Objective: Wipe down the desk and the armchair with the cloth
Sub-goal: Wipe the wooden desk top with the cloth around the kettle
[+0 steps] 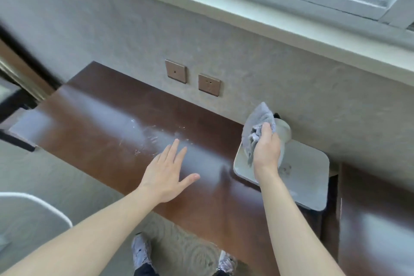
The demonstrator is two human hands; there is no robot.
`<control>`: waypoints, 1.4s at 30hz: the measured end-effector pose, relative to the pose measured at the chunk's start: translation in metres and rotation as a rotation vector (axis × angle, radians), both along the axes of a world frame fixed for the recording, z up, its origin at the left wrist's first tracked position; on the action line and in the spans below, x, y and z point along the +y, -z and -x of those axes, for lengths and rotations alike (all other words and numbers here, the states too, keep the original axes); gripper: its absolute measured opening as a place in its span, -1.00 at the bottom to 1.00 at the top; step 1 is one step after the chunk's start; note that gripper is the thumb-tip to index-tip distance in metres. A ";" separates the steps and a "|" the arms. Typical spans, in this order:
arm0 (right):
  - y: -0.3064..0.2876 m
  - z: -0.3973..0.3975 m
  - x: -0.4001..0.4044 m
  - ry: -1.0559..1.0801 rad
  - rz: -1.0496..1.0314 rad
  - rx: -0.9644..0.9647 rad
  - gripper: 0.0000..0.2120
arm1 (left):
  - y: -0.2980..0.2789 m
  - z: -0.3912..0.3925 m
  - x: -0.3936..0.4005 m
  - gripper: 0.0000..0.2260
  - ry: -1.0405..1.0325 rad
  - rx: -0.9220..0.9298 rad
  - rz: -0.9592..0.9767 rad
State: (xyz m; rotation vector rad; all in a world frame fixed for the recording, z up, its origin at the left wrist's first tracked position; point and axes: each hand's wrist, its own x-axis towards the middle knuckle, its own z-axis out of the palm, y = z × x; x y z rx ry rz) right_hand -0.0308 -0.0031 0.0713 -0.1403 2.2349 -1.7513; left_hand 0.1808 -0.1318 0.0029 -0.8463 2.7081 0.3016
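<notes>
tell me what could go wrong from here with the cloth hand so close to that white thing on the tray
1. The right hand grips the cloth right against the white object standing on the tray; a sweep might knock it over.
2. The tray sits at the desk end, partly past the edge, so a push could tip it off.
3. White specks lie ahead of the left hand, flat on the desk; it may smear them.

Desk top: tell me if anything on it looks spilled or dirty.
Yes. White specks and smears lie on the brown desk near its middle, just beyond the left hand, which lies flat and open. They look like unwiped residue. The right hand grips the cloth over the white tray.
</notes>
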 end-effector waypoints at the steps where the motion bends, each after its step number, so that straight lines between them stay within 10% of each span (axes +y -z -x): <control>1: 0.002 -0.012 -0.006 -0.011 -0.025 -0.018 -0.55 | 0.002 -0.015 -0.010 0.04 -0.002 -0.006 -0.002; 26: 0.099 -0.118 -0.126 0.402 0.086 -0.718 -0.71 | 0.065 -0.154 -0.214 -0.01 -0.091 -0.308 -0.066; 42: 0.135 -0.128 -0.204 0.659 0.086 -0.608 -0.67 | 0.120 -0.082 -0.344 0.04 0.168 -0.142 -0.024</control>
